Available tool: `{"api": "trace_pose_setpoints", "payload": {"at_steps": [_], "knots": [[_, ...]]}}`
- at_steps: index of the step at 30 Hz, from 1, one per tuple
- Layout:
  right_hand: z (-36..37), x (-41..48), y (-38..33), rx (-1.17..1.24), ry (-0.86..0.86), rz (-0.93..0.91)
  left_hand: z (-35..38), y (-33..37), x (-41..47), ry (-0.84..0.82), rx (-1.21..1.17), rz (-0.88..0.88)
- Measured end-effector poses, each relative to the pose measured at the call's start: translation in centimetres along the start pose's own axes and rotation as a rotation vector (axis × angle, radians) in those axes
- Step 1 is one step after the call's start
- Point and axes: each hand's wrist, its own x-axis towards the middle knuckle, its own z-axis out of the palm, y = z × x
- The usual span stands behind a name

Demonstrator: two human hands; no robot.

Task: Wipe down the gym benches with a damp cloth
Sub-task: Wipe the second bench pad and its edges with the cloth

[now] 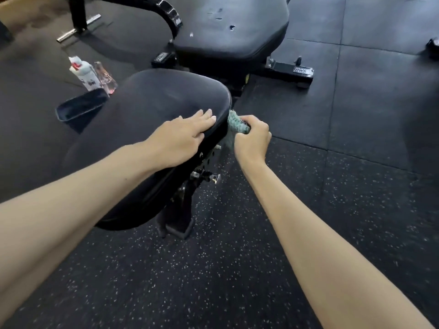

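Right grip (251, 136) bunches one cloth (234, 122) against one bench pad (154, 103).

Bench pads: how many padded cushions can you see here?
2. The near pad lies under the left hand; the far pad lies beyond it, worn with small tears. Others may be out of view.

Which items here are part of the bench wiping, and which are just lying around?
In use:
- green cloth, gripped in right hand
- near bench pad, steadied by left hand
- far bench pad

Lying about:
- white bottle
- clear bottle
- dark tray
- metal bar
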Motion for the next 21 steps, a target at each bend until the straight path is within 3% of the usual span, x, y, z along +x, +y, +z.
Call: {"api": "trace_pose_setpoints", "payload": {"at_steps": [9,17,21], "knots": [[1.3,5.1,-1.4,0.059,0.017,0.347,-1.5,0.4,0.1,-0.204,-0.024,-0.065],[2.6,10.9,-4.6,-0.042,-0.104,0.384,-2.2,-0.5,0.6,-0.281,-0.124,-0.032],[0.3,10.0,-5.1,0.047,-0.088,0.425,-2.5,-0.2,0.5,-0.315,-0.127,-0.035]]}}
